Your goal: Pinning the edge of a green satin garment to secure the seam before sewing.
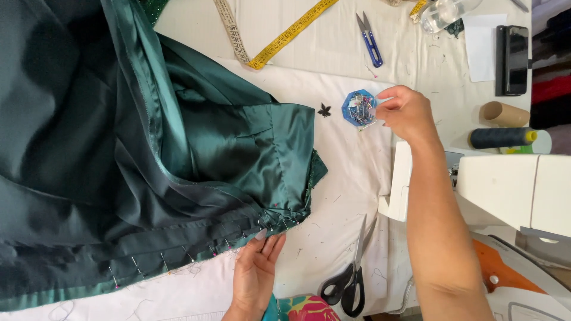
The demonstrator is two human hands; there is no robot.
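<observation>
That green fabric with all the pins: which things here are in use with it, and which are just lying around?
In use: green fabric, pins along its hem, left hand at the hem, right hand at the blue pin box.

Lying about: black scissors, blue snips, tape measure, thread spool, phone.

Lighting — bright, even, soft daylight-like illumination across the whole frame; no single hard source evident. White table cover [351, 178] near overexposed in the centre and upper middle, fine detail still legible. Dark green satin fabric [148, 148] shows broad soft sheen along its folds at centre; upper left of the frame falls to deep, low-detail tones. Shadows — faint and short: soft one beneath the right hand [404, 110] and forearm, slight one under the scissors [351, 279] at lower centre. Small glints on the blue pin box [359, 108]. Focus sharp at centre; lower right corner softer, close objects slightly blurred. Mild wide-angle stretching at edges.
</observation>
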